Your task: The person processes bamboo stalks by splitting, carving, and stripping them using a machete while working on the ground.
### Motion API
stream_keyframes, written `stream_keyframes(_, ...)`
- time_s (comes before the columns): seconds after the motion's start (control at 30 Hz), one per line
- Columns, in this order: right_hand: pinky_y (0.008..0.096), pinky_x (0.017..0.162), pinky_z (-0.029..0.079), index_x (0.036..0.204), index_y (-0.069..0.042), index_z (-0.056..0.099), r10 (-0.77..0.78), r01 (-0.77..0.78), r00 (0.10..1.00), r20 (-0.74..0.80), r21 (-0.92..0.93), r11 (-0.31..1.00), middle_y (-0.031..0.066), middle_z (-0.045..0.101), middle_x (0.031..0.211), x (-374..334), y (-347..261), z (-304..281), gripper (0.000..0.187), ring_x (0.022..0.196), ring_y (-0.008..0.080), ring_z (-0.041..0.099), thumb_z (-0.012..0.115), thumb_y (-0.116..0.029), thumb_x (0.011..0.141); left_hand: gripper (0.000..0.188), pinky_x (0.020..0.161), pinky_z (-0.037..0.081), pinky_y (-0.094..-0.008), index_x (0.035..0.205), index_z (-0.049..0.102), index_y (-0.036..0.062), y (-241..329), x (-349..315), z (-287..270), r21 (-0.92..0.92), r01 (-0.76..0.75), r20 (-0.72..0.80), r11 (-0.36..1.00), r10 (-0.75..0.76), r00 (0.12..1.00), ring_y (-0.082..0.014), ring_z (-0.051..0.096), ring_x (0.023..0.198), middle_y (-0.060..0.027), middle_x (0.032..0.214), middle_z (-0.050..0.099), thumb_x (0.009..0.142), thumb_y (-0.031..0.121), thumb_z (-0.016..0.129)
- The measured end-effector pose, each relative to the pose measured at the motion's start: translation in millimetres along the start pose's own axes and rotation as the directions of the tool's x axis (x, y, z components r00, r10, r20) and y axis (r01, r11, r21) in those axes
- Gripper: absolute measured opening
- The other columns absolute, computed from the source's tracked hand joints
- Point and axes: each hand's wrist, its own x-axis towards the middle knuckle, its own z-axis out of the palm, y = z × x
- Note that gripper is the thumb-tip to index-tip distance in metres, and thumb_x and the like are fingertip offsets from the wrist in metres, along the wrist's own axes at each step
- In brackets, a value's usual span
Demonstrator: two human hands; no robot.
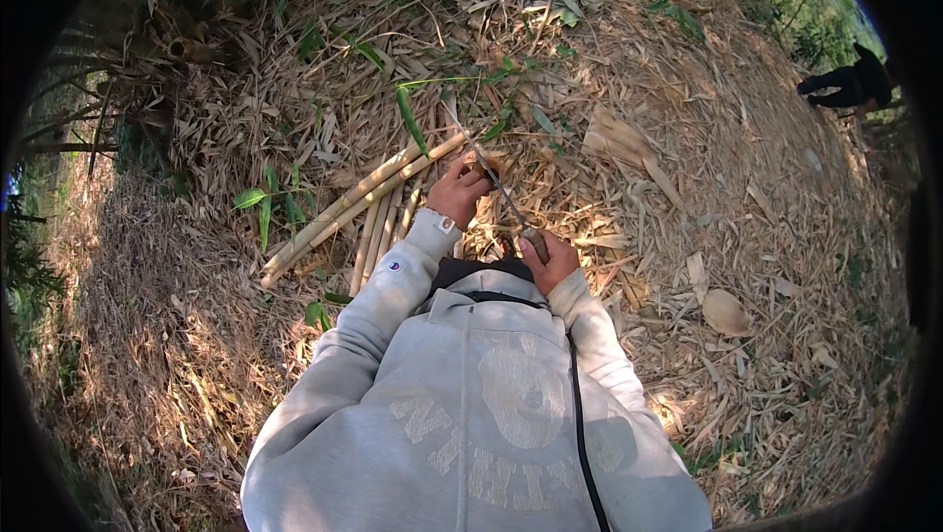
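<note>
My right hand (558, 262) is closed around the wooden handle (533, 240) of a long knife. Its narrow blade (506, 198) slants up and to the left, past the fingers of my left hand (455, 196). That left hand is closed on a short brown piece (482, 168) that looks like bamboo, close against the blade. Its far side and exact shape are hard to make out. To the left of this hand lie several cut bamboo poles (339, 215): longer ones slant across the ground, and shorter ones (371, 237) rest beside them.
Dry leaves and husks cover the sloping ground. A broad dry sheath (619, 139) lies to the right of the knife, and a rounded tan husk (726, 313) farther right. Green leafy stems (408, 119) stick up beyond the poles. A person in dark clothes (853, 82) is at the far right.
</note>
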Motion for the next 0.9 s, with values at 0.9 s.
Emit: stream_keyframes(0.9,0.0458,0.067,0.051,0.104,-0.006,0.056,-0.031,0.225,0.735,0.677,-0.2,0.954,0.0197,0.066,0.076,-78,-119,154,0.037,0.073,0.0381,0.066,0.059,-0.041,0.092,0.032,0.065,0.054,-0.0334,0.093,0.069,0.0141,19,-309,-123,0.19,0.561,-0.211,0.806,-0.525,0.825,-0.0215,0.061,0.088,0.0012,0.091,0.067,0.064,0.001,0.066)
